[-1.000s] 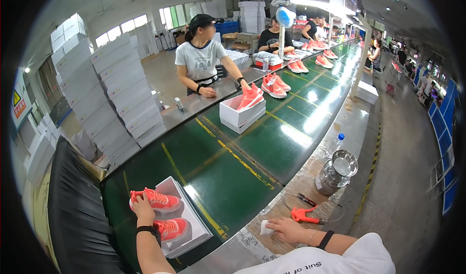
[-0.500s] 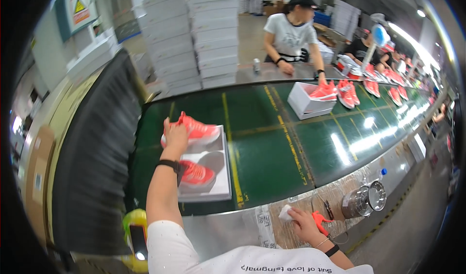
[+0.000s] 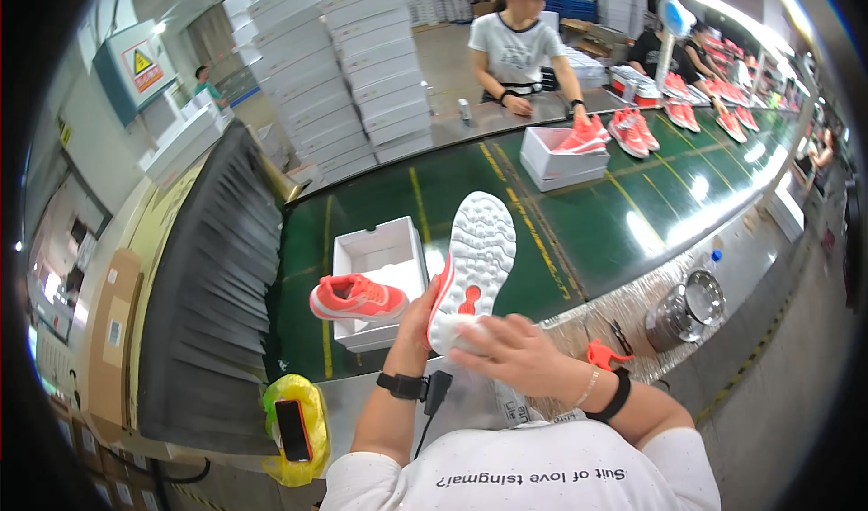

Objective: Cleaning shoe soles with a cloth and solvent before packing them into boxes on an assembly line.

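Observation:
My left hand (image 3: 419, 319) grips a coral-pink sneaker (image 3: 483, 249), its white sole turned toward me and its toe pointing up. Against the heel end of that sole lies my right hand (image 3: 517, 355), slightly blurred, with a white wad (image 3: 463, 337) under its fingers. The wad's material is hard to make out. Left of the held shoe, an open white shoe box (image 3: 372, 247) rests on the green conveyor belt. The other coral-pink sneaker (image 3: 357, 298) sits at the box's near left, partly over its edge.
Across the belt (image 3: 488, 226) a co-worker (image 3: 520, 50) has a hand at sneakers in another white box (image 3: 551, 163). Tall box stacks (image 3: 298, 77) stand behind. On my side lie a metal canister (image 3: 674, 323), an orange-red trigger-handled tool (image 3: 604, 355) and a phone (image 3: 292, 430) on yellow plastic.
My left hand has lifted one sneaker out of the box and turned its sole toward me. My right hand has moved with the white wad from the bench to the shoe's heel.

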A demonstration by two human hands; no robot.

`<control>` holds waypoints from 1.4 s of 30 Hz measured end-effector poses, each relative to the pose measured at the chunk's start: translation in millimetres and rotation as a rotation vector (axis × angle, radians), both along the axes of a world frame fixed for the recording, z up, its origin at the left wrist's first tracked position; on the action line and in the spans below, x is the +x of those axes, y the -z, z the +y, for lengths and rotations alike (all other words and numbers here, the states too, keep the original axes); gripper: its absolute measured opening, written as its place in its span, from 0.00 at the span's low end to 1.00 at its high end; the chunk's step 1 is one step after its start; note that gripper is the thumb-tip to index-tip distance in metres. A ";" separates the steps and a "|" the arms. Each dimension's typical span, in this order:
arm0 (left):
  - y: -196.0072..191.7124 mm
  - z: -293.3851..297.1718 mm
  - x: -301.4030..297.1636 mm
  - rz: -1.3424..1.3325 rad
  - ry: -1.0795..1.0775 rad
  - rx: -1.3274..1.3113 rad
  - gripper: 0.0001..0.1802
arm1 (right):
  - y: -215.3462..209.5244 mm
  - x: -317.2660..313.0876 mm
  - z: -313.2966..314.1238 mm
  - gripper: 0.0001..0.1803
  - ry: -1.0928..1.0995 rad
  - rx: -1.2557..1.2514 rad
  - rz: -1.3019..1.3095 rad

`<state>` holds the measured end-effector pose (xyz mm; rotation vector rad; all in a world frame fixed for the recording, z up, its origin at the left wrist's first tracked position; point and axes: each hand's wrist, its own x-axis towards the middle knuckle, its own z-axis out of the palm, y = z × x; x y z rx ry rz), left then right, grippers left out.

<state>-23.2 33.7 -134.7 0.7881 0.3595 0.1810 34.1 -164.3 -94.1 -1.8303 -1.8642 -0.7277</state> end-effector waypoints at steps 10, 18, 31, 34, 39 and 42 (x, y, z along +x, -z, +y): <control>9.8 -47.9 -20.5 0.016 0.055 0.046 0.24 | -24.6 62.3 -4.8 0.24 0.315 0.008 0.195; 17.2 -44.7 -28.5 0.028 0.113 0.247 0.26 | -18.2 35.2 -23.2 0.24 0.243 0.102 -0.074; 9.8 -40.8 -44.0 0.011 0.050 0.391 0.27 | 5.1 9.0 -22.3 0.25 0.042 0.175 -0.162; 1.4 -49.4 -31.2 0.055 0.086 0.175 0.25 | -18.0 57.5 -22.7 0.28 0.319 0.314 0.154; 12.6 -41.0 -30.7 0.018 0.055 0.192 0.24 | -18.8 9.1 -20.8 0.25 0.203 0.145 0.165; 12.7 -38.5 -34.9 0.001 0.043 0.128 0.24 | 8.6 -27.1 -19.1 0.26 -0.050 0.066 -0.147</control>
